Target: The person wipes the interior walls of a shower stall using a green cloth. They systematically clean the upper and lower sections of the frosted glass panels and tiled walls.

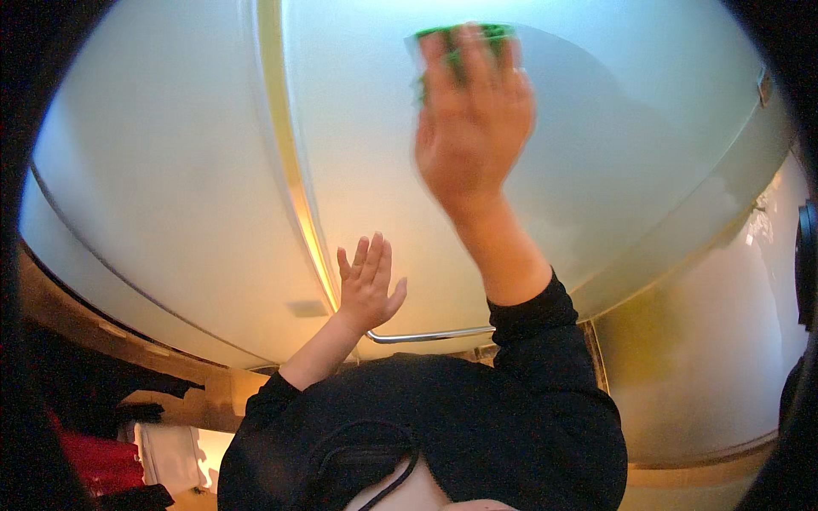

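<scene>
Judging by the green cloth (pixel 494 32) lying under the right grip (pixel 473 136), against the pale frosted panel (pixel 362 145), the work seems to be under way rather than finished; no line between treated and untreated surface is showing around the grip, so how much is left cannot be told. The right grip is reaching high, its fingers extended and slightly apart over the cloth, while blur is hiding whether they are pinching or only pressing it. Lower and to its left, the left grip (pixel 366 289) is holding nothing, fingers loosely spread; a golden strip (pixel 290 153) is running just left of it, a metal bar (pixel 430 337) below right
</scene>
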A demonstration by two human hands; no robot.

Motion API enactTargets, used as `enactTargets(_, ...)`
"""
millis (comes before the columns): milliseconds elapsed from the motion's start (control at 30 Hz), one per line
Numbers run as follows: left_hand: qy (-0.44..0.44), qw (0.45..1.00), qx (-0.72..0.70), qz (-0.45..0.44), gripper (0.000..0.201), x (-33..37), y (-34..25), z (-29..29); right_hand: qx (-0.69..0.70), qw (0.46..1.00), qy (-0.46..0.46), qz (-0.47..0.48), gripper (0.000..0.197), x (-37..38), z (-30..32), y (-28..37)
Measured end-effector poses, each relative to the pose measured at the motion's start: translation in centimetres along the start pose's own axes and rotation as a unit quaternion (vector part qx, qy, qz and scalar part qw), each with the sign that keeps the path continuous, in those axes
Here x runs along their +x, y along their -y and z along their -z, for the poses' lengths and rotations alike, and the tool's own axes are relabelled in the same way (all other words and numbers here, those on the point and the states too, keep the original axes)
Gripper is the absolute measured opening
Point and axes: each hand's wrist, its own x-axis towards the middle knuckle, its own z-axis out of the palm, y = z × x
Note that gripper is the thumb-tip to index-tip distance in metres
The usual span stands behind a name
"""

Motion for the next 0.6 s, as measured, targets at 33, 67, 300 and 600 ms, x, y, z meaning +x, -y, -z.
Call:
enactTargets(33,-0.010,0.999,-0.031,0.018,0.082,-0.2,-0.2,-0.4,-0.017,1.000,0.024,-0.004,0.045,-1.3,-0.5,2.2)
enactTargets(67,-0.017,0.997,-0.058,0.042,0.077,-0.8,-0.1,-0.5,0.002,0.992,0.123,0.000,0.040,-2.2,0.0,4.3)
enactTargets(300,-0.011,0.992,-0.119,0.046,0.060,-1.6,-0.1,0.1,0.089,0.932,0.281,0.212,0.037,-11.0,0.0,2.3)
enactTargets(600,-0.022,0.978,-0.182,0.102,0.061,-0.1,0.3,-2.9,0.041,0.991,0.098,0.086,0.038,-2.1,-8.5,-2.2)
